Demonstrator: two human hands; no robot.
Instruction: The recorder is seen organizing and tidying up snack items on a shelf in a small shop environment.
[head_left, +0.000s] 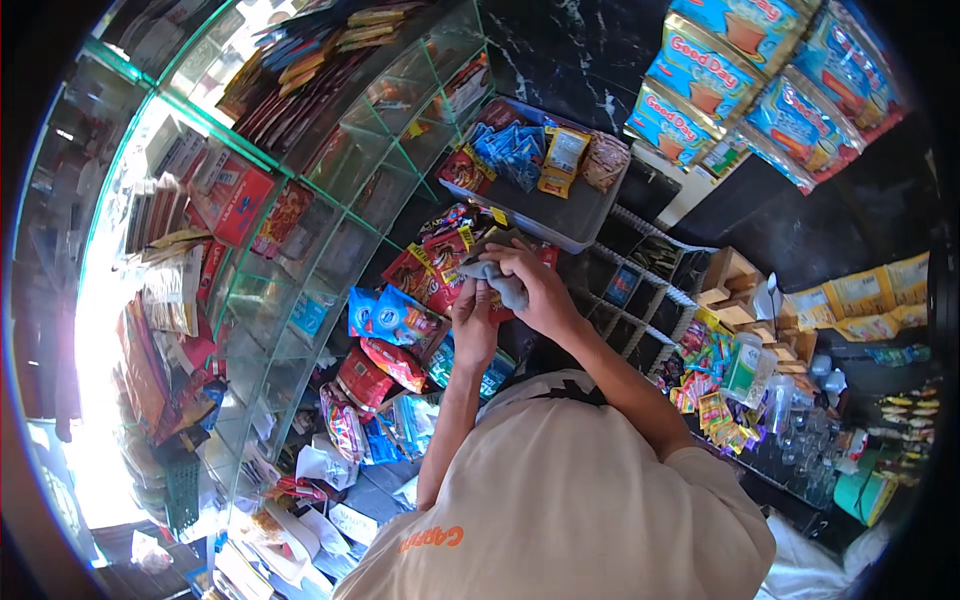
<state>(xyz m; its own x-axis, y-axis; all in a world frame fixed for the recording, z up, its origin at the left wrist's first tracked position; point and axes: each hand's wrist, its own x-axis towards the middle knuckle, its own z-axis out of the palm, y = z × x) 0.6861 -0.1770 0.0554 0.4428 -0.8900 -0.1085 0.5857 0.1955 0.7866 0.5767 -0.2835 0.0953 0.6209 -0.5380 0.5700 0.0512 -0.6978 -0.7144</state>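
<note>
A grey cloth (504, 285) is bunched between my two hands, above red snack packets. My left hand (474, 304) pinches its lower left edge with thumb and fingers. From the right, my right hand (531, 281) grips the cloth, its fingers bent over the top. Red packets with yellow strips (420, 274) lie just left of and beneath the hands. Blue packets (394, 315) are below them, to the left. Beyond my hands, a clear plastic bin (559, 214) holds blue sachets (514, 154), a yellow sachet pack (564, 157) and other packets.
Glass shelving (300, 180) with packaged goods runs along the left. Coffee sachet strips (690, 82) hang at the upper right. A divided rack (637, 300) stands right of my hands, near a wooden holder (731, 289) and plastic jars (742, 367). More packets (367, 379) lie at the lower left.
</note>
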